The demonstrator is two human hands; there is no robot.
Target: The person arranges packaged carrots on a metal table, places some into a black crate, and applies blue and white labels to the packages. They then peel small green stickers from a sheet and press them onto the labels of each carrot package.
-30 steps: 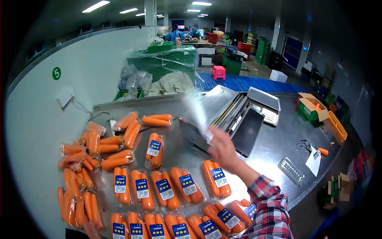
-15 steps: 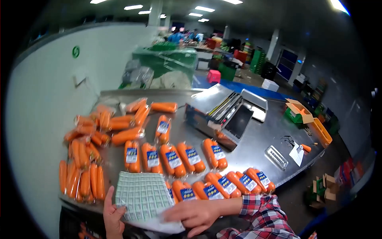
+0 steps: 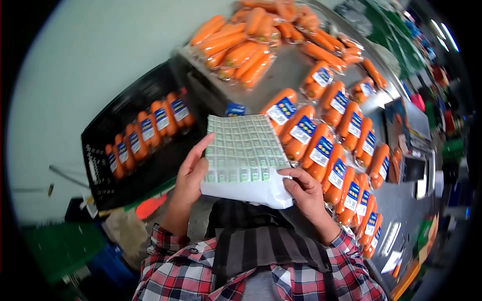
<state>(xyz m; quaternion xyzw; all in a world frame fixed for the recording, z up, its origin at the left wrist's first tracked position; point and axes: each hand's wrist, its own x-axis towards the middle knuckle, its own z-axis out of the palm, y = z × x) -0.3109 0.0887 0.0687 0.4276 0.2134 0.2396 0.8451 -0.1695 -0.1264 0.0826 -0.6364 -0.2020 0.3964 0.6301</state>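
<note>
- Label sheet [image 3: 240,150] is sitting mid-frame, in both hands, above the lap and the dark striped apron [image 3: 271,248].
- Left hand [image 3: 193,173] is gripping the sheet's left edge, index finger extending up along that edge.
- Right hand [image 3: 307,190] is pinching the right edge near the lower right corner, thumb on the near side.
- Sheet's long axis seems to be running up the frame, top leaning slightly left; foreshortening is making true proportions hard to judge.
- Far edge is pointing toward the top of the frame; the bare white strip is facing the person, its lower edge bowing a little.
- Printed side is facing up, rows of small green-and-white stickers running crosswise.
- Black crate [image 3: 165,160] is standing left of the sheet, with a row of labelled carrot packs [image 3: 147,129] slanting from lower left to upper right.
- More blue-labelled packs [image 3: 320,153] are lying in rows on the metal table [image 3: 288,70], right of the sheet; the nearest are sitting just beside its right edge.
- Unlabelled-looking carrot bags [image 3: 246,52] are piling up at top centre.
</note>
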